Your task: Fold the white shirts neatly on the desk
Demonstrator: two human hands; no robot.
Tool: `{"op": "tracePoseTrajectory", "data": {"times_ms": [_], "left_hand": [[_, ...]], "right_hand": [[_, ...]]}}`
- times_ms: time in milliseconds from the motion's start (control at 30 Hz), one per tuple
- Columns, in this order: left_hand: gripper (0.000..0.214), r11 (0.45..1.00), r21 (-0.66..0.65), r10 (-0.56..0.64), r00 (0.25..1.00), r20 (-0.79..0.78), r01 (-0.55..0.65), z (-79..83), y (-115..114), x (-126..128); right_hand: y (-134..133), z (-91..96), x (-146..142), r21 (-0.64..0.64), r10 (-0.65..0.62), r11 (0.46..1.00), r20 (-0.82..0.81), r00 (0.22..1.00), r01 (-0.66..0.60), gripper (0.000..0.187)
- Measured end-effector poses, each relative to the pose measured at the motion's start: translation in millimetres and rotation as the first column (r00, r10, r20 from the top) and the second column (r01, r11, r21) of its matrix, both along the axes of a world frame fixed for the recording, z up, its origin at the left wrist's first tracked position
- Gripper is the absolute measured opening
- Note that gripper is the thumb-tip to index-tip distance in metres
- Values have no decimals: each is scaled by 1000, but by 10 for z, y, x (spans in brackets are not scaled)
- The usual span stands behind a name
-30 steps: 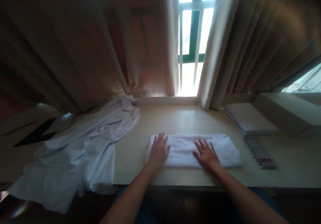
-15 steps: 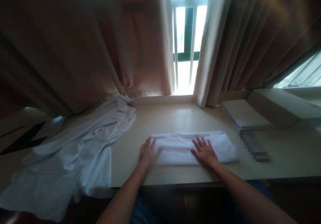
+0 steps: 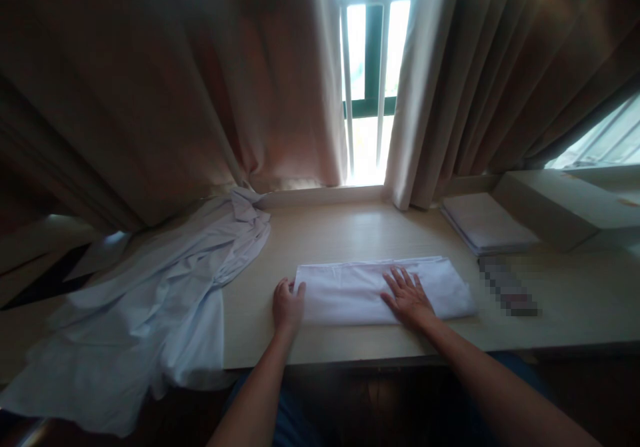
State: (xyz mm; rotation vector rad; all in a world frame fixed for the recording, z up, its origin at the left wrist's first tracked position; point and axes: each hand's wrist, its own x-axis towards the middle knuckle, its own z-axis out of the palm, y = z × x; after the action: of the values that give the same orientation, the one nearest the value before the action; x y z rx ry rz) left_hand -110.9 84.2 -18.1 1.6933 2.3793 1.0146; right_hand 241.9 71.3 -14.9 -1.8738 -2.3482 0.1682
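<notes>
Right hand lies palm down with its fingers spread on a folded white cloth, which extends to both sides of it on the pale table. At the cloth's left end sits the left hand, fingers curled and thumb by the edge; whether it pinches the fabric I cannot tell, as that part is blurred. Left of that hand sprawls a crumpled white cloth. Beyond the right hand, to its right, are a pixelated dark object and a flat white stack.
</notes>
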Motion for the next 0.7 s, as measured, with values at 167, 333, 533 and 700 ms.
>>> {"op": "tracePoseTrajectory", "data": {"times_ms": [167, 333, 533, 700], "left_hand": [[41, 985, 81, 120, 951, 286, -149, 65, 16, -49], [37, 970, 100, 136, 834, 534, -223, 75, -180, -237], [38, 977, 69, 130, 818, 561, -203, 122, -583, -244], [42, 998, 10, 50, 859, 509, -64, 215, -544, -63]], "right_hand": [[6, -5, -4, -1, -1, 1000, 9, 1000, 1, 66], [-3, 6, -3, 13, 4, 1000, 7, 1000, -4, 66], [-7, -28, 8, 32, 9, 999, 9, 1000, -10, 66], [-7, -49, 3, 38, 11, 999, 9, 1000, -11, 66]]}}
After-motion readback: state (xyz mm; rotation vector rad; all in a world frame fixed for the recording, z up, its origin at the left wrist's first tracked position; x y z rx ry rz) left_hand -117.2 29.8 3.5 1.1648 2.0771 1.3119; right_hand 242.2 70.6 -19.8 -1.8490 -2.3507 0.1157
